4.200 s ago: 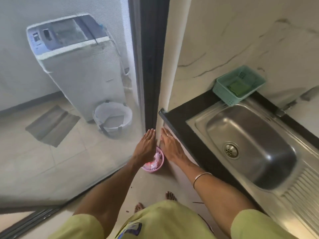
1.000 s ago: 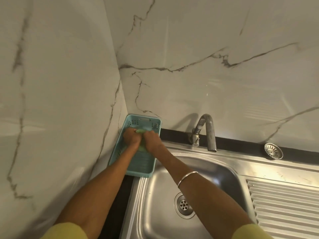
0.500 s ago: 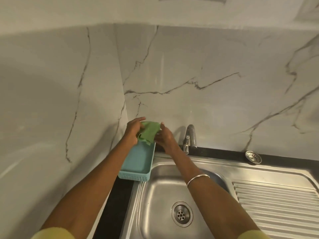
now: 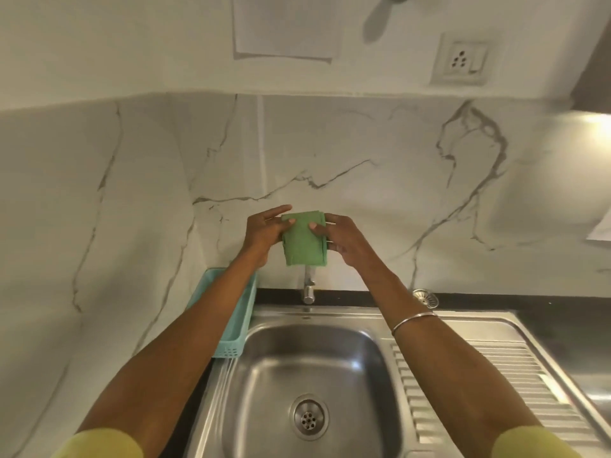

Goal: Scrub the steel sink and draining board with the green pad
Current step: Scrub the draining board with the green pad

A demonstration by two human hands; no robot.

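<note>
Green scrubbing pad point(image 4: 303, 240) held flat in the air, pinched at both upper corners.

Above the rectangular steel sink point(image 4: 310, 375), the left hand point(image 4: 264, 231) and right hand point(image 4: 340, 234) each grip an edge between thumb and fingers. Half a second ago the pad hung crumpled just over the turquoise plastic basket point(image 4: 231, 328); now it is spread smooth and has moved right, in front of the chrome tap point(image 4: 308, 289). The ridged steel draining board point(image 4: 496, 385) lies right of the sink, a round metal strainer point(image 4: 426, 297) behind it.
</note>
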